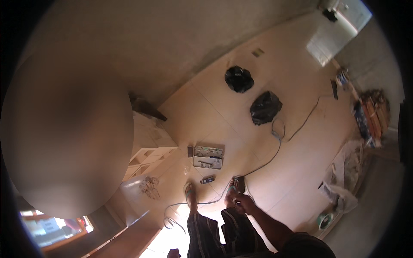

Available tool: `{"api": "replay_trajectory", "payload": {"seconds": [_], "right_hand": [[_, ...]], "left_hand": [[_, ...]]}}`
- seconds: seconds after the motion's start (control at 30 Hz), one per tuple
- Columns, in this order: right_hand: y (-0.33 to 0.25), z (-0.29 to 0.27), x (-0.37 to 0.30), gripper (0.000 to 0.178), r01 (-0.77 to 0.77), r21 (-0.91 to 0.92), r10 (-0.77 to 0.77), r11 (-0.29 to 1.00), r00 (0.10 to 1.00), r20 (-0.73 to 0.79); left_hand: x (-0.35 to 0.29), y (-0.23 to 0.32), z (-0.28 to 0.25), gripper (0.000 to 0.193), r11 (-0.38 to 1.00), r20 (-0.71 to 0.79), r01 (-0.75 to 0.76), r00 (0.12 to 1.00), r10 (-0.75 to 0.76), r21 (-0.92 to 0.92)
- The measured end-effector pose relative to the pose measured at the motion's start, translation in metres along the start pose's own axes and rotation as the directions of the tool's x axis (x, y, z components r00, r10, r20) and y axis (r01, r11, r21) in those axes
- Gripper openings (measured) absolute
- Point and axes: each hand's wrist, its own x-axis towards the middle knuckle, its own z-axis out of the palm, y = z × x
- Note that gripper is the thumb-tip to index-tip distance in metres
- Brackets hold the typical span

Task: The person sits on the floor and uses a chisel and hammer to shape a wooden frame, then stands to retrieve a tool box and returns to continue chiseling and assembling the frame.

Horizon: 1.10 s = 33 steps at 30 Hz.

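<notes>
My right hand (243,203) hangs low over my right leg, and in the picture it overlaps the area beside my sandalled right foot (232,187). Its fingers look curled; whatever they may hold is too small to make out. Only a bit of my left hand (174,253) shows at the lower edge, its fingers hidden. On the tiles ahead of my feet lies an open case (208,162) with small items inside. A small dark box (207,179) is nearer to me, and another dark block (190,151) sits beside the case.
A long cable (275,157) winds over the floor and past my feet. Two black plastic bags (266,108) stand farther off. White shelving (150,159) is at left, partly behind a large blurred shape (69,129). Crumpled plastic (342,189) and a tape roll (325,221) lie right.
</notes>
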Motion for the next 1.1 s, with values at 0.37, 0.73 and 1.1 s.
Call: {"api": "replay_trajectory", "payload": {"seconds": [0.37, 0.73, 1.1], "right_hand": [[0.016, -0.045, -0.083, 0.030, -0.417, -0.514, 0.292, 0.749, 0.905, -0.309], [0.177, 0.232, -0.225, 0.028, 0.133, -0.967, 0.500, 0.217, 0.836, 0.227], [0.268, 0.418, -0.283, 0.026, 0.399, -0.889, 0.592, -0.225, 0.781, 0.200]], "left_hand": [[-0.009, -0.004, 0.072, 0.043, 0.953, -0.340, -0.290, 0.891, 0.301, 0.084], [-0.201, -0.130, 0.182, 0.030, 0.811, -0.554, -0.441, 0.813, 0.179, -0.385], [-0.406, -0.482, 0.501, 0.055, 0.281, 0.131, 0.467, 0.673, -0.728, -0.839]]}}
